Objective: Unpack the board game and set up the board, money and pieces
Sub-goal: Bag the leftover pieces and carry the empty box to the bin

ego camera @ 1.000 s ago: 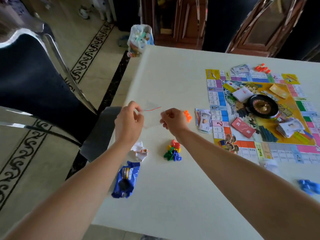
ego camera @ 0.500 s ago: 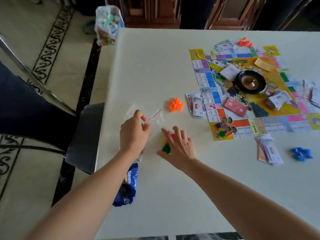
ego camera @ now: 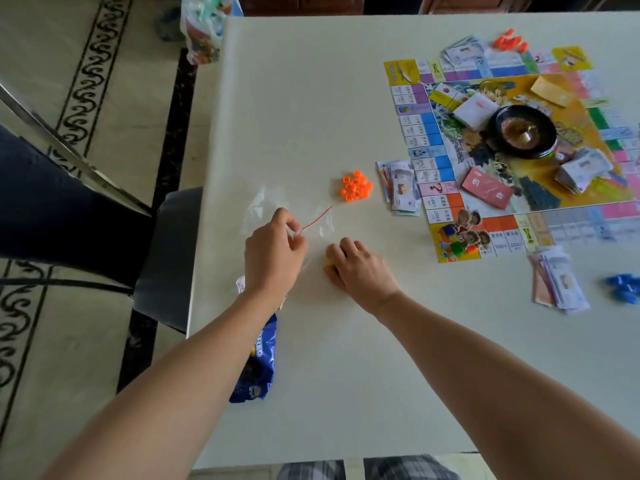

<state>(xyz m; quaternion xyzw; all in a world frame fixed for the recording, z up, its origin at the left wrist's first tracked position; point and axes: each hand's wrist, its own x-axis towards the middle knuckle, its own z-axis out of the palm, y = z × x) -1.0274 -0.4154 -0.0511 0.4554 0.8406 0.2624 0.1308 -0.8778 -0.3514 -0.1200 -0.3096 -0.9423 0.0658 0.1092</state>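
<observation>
Lets go of the clear bag (ego camera: 266, 209) with the right hand (ego camera: 360, 268), up in the air on it a second ago, and brings that hand down onto the tabletop (ego camera: 311, 98). Covers the small heap of coloured pieces (ego camera: 330, 264), only reached for with spread fingers half a second ago. Lowers the bag as well, from mid-air to just above or on the tabletop; hard to tell which. Leaves the orange pieces (ego camera: 355, 185) in a loose cluster just beyond the bag, near the money stack (ego camera: 400, 188) at the edge of the board (ego camera: 433, 164).

Suggests an emptied bag, with sorting the pieces as the step in hand. Finds the board already flat and open on the right of the tabletop, with the roulette wheel (ego camera: 524, 133) and a red card deck (ego camera: 486, 188) on it, and a second money stack (ego camera: 557, 285) and blue pieces (ego camera: 623, 287) just off its near edge.

As for the grip: pinches the bag with the left hand (ego camera: 273, 258), thumb and forefinger together on the plastic at the end of the red seal strip (ego camera: 317, 218), other fingers curled in. Closes the right grip over the coloured heap, fingers bent down around it; shows only a speck of yellow at the fingertips. Cannot say whether lifting or merely gathering.
</observation>
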